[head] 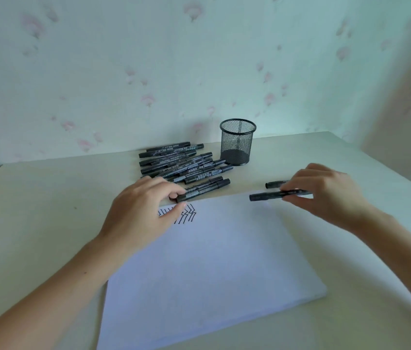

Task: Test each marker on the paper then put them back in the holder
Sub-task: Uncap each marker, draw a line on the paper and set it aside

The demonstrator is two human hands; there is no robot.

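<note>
2 bare forearms enter from the near edge and reach forward over a white sheet of paper (pixel 212 269) lying on a pale table (pixel 35 198). Several short black zigzag strokes (pixel 186 216) mark the paper's far-left corner, directly beneath the fingers of the left hand (pixel 144 210).

Left hand: fingers curled, thumb and fingertips pinching the near end of 1 black marker (pixel 203 189) at the near edge of the pile. This marker lies just beyond the paper's far edge.

Right hand (pixel 325 195): fingers curled, pinching a second black marker (pixel 270 195) held roughly level above the paper's far-right corner, with its free end pointing toward the left hand. Just beyond this hand, a third marker (pixel 275 184) lies on the table, partly hidden behind the fingers.

Beyond the left hand, a loose pile of black markers (pixel 174 162) lies flat on the table, all capped and roughly parallel.

Beyond and between both hands, a black mesh holder (pixel 237 142) stands upright, just right of the pile. No marker shows inside it.

Farthest back, a pale wall (pixel 199 59) with faint pink floral print meets the table.
</note>
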